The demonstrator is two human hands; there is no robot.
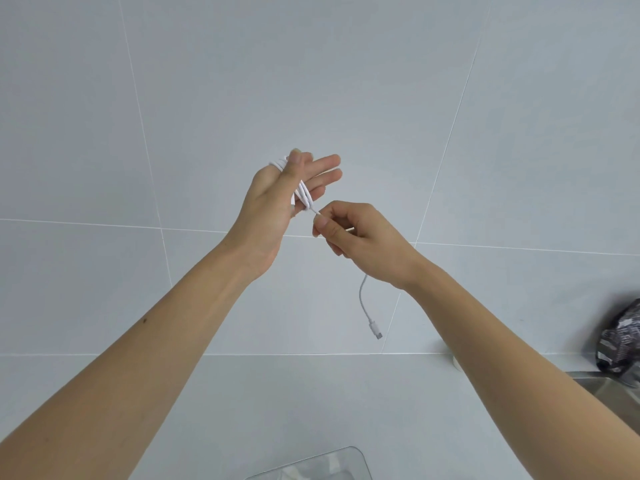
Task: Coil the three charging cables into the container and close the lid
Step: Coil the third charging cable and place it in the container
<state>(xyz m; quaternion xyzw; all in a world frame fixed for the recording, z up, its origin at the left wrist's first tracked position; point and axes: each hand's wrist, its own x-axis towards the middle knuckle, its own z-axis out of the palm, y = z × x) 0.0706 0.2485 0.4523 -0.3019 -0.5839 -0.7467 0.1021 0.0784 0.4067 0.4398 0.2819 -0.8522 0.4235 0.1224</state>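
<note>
Head view: white charging cable likely light, limp; looped round straight left hand fingers, thumb pinning. Right hand pinches strand, plug dangling 6 o'clock. Grip near coil.

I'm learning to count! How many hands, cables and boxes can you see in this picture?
Hands: 2 (left hand, right hand)
Cables: 1 (white cable)
Boxes: 1 (clear container)
Total: 4
</note>
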